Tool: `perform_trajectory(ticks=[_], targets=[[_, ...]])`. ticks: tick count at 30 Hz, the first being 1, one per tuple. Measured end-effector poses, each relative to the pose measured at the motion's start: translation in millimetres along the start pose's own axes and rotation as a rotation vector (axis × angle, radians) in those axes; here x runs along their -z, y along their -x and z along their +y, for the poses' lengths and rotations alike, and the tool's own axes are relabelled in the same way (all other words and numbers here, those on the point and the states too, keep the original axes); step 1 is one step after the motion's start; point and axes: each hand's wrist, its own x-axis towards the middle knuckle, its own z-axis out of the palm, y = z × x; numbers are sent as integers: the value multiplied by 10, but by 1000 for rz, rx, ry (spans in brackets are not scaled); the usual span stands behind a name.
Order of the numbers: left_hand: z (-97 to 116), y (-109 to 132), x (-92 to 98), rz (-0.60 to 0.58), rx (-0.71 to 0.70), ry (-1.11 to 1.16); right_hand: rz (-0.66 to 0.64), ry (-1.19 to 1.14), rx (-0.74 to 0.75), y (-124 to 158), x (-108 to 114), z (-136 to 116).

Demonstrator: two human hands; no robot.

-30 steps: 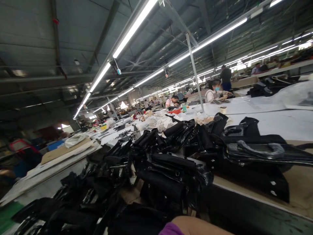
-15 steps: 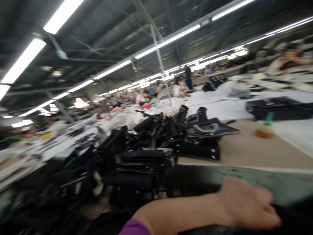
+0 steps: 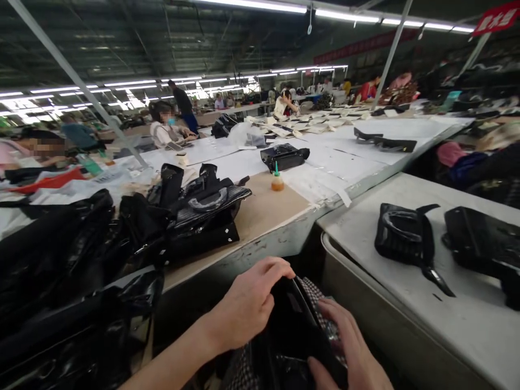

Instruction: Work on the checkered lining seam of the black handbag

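Note:
Low in front of me is a black handbag (image 3: 290, 330) with a houndstooth-patterned outside, its mouth spread so the dark inside shows. My left hand (image 3: 254, 295) pinches the top edge of the bag, fingers bent over the rim. Around the bag's right side, my right hand (image 3: 349, 346) grips the wall, with its thumb at the inside and the fingers on the patterned outer face. The lower part of the bag runs out of the picture.
Black bags (image 3: 195, 211) are heaped on the table at left. An amber glue bottle (image 3: 277, 183) with a green nozzle stands on brown board. More bags (image 3: 400, 233) lie on the white table at right. Several people sit farther back.
My view has swung to the right and steadied. One arm stretched across the front before; now both hands are on the handbag, and the right-hand table has come into view.

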Motion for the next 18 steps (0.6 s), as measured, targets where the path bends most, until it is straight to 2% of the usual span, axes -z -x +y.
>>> perform_trajectory(ticks=[4, 7, 10, 13, 16, 18], targets=[[27, -150, 68, -112, -29, -94, -295, -219, -194, -15, 22, 145], [40, -291, 111, -183, -54, -166, -386, -251, -270, -65, 130, 80], [20, -464, 130, -242, -136, -229, -408, -261, -297, -140, 235, -55], [-17, -625, 125, -329, -281, -238, -379, -232, -303, -191, 289, -133], [-41, -732, 105, -383, -394, -247, -334, -99, -251, -185, 292, -120], [-46, -773, 86, -396, -426, -262, -279, 45, -166, -158, 272, -84]])
